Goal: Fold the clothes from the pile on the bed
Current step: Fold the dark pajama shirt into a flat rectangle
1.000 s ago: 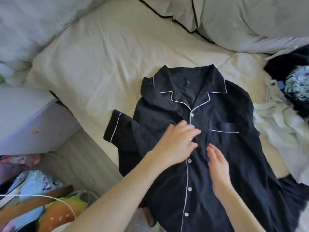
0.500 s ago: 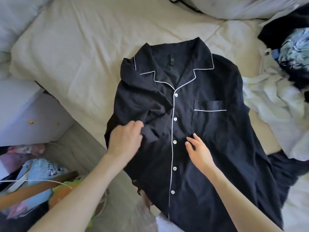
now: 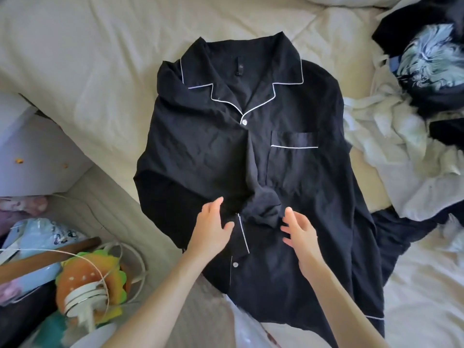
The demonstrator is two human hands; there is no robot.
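Observation:
A black pyjama shirt with white piping lies face up on the cream bed, collar at the far side. Its left sleeve is folded across the front, the cuff bunched at the middle. My left hand and my right hand hover on either side of that bunched cuff, fingers spread and relaxed, holding nothing. The unfolded pile of white and dark clothes lies to the right of the shirt.
The bed's near-left edge runs diagonally. Beside it stands a white cabinet, and below it are floor clutter, a burger-shaped toy and a cord. Pillows lie at the far edge.
The left sleeve has been brought over the shirt front to the middle. Both hands moved down toward the bunched cuff and let go of the cloth. The view tilted closer.

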